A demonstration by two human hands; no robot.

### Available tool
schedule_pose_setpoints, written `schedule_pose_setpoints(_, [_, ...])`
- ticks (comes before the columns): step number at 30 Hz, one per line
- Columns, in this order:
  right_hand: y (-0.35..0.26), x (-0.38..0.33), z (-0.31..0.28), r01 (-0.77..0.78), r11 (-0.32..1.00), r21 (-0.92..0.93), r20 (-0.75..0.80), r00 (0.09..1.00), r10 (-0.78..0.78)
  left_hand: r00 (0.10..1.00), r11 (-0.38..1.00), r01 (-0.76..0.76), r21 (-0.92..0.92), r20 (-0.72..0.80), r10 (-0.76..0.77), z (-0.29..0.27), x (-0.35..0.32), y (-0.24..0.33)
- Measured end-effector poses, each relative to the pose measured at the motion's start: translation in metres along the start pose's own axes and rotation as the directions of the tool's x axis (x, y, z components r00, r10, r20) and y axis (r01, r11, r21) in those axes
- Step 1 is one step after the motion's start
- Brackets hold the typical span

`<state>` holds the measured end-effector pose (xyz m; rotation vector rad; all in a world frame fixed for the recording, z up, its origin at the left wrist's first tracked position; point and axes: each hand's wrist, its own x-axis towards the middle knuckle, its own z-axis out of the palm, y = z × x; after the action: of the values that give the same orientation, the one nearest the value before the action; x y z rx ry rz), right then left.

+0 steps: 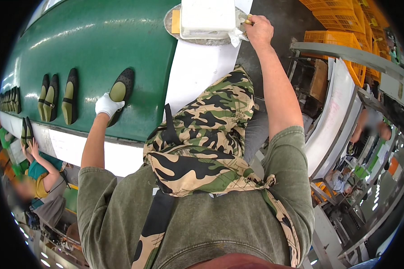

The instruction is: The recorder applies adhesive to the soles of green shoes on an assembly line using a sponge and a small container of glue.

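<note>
My left hand (108,105), in a white glove, grips the heel end of a black flat shoe (125,83) with a green insole. The shoe rests on the green conveyor belt (121,40), toe pointing away from me. At the far right my bare right hand (260,30) is closed in a pinch beside a white rectangular container (208,18). Small yellowish-brown pieces show at its fingertips; what it pinches I cannot make out. Crumpled white material (234,36) hangs at the container's corner. Under the container lies a round grey tray (169,22).
Several similar shoes (70,96) stand on the belt to the left. A co-worker's hands (32,149) hold shoes at the belt's near left edge. Yellow crates (332,40) are stacked at the far right, near a metal-framed rack (354,54). A white board (197,67) borders the belt.
</note>
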<state>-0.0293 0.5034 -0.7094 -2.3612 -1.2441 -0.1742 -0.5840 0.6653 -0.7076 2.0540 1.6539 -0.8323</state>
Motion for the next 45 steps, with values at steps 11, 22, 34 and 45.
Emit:
schedule_pose_setpoints(11, [0.002, -0.005, -0.009, 0.182, 0.982, -0.052, -0.029, 0.982, -0.184, 0.997, 0.999, -0.002, 0.05, 0.072, -0.002, -0.003, 0.005, 0.002])
schedule_pose_setpoints(22, [0.002, -0.004, -0.029, 0.247, 0.95, -0.19, 0.179, 0.96, -0.214, 0.989, 0.995, -0.022, 0.095, 0.15, 0.007, -0.014, 0.002, 0.012])
schedule_pose_setpoints(34, [0.013, -0.018, -0.031, -0.66, 0.749, 0.053, 0.166, 0.746, 0.645, 0.987, 0.994, -0.092, 0.059, 0.141, 0.083, -0.01, 0.013, -0.008])
schedule_pose_setpoints(45, [0.05, -0.05, -0.023, -0.619, 0.723, 0.306, 0.053, 0.769, 0.637, 0.907, -0.351, 0.112, -0.93, -0.048, 0.418, -0.025, 0.014, -0.011])
